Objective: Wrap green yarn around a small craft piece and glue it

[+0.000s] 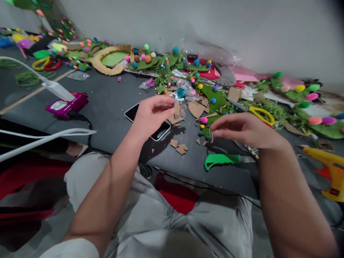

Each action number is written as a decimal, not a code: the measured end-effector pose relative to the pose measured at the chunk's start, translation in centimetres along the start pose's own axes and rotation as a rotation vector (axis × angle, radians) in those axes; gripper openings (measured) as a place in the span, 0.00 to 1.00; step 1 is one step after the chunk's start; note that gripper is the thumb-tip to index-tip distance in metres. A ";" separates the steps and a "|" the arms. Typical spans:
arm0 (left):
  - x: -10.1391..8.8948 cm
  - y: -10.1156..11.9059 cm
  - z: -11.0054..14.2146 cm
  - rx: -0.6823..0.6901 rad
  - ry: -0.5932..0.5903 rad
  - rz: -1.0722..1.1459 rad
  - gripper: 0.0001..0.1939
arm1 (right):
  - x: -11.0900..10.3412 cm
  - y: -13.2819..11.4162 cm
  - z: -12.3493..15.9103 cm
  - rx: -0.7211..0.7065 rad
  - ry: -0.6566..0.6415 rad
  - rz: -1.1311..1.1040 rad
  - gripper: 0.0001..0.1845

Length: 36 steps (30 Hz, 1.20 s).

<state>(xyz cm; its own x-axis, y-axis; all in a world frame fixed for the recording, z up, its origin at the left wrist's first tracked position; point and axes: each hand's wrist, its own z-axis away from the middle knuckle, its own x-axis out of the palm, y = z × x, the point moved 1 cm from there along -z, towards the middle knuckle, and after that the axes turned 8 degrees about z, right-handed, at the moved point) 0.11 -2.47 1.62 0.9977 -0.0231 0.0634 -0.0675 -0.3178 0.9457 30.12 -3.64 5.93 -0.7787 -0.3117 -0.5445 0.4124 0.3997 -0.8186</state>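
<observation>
Toward the front edge of the desk [107, 107], the right hand [243, 130] brings thumb and forefinger together at a thin pale strip [211, 135]; its curved length runs roughly back to front, and whether they clamp it cannot be told. The left hand [150, 114], thumb slightly apart from fingers, hovers over a phone [161, 131] slanting from back left to front right. Farther back, a clear bag [147, 83] holds purple bits.

Head-worn view, facing forward, angled down
</observation>
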 end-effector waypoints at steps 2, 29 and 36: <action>0.1 0.2 0.2 -0.011 -0.026 -0.003 0.13 | 0.0 0.3 0.0 -0.046 0.189 -0.111 0.06; 2.8 0.1 2.0 -0.213 -0.287 0.142 0.11 | 5.6 -1.1 -1.1 -0.014 0.173 0.153 0.08; 2.9 0.1 1.9 -0.200 -0.272 0.145 0.11 | 5.9 -1.5 -1.1 -0.071 0.170 0.226 0.06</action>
<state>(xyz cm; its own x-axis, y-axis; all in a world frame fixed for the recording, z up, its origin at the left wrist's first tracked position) 2.99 -4.39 1.30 0.9390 -0.3140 0.1401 -0.1799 -0.1016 0.9784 24.36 -5.14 4.14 -0.7411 -0.0613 -0.6686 0.5554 0.5036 -0.6618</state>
